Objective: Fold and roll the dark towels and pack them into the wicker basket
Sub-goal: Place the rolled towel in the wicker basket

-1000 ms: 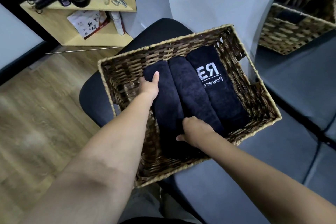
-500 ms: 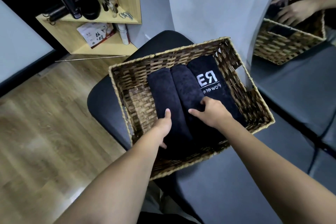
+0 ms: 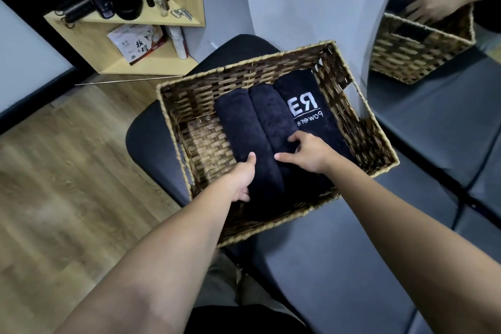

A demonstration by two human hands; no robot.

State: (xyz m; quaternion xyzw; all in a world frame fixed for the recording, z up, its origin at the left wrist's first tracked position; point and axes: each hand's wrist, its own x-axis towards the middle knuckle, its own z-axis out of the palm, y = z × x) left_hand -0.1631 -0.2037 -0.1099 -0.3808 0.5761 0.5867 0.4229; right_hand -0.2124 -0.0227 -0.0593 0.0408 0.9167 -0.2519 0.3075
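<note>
A wicker basket (image 3: 173, 108) stands on a dark padded seat. Three rolled dark towels lie side by side in its right part: a left towel (image 3: 238, 122), a middle towel (image 3: 271, 114) and a right towel (image 3: 311, 122) with white lettering. My left hand (image 3: 242, 179) grips the near end of the left towel, thumb on top and fingers curled at its side. My right hand (image 3: 306, 153) holds the near part of the middle towel, thumb stretched left and fingers curled down toward the lettered towel. The towels' near ends are hidden by my hands.
The basket's left part shows bare woven floor (image 3: 208, 144). A wooden shelf (image 3: 151, 62) with small items stands at the back left above the wood floor (image 3: 67, 171). A mirror (image 3: 433, 35) at the right reflects the basket and hands. Grey cushions (image 3: 352, 266) extend to the right.
My left hand slid from the far end of the left towel to its near end. My right hand moved from the near rim up onto the middle towel.
</note>
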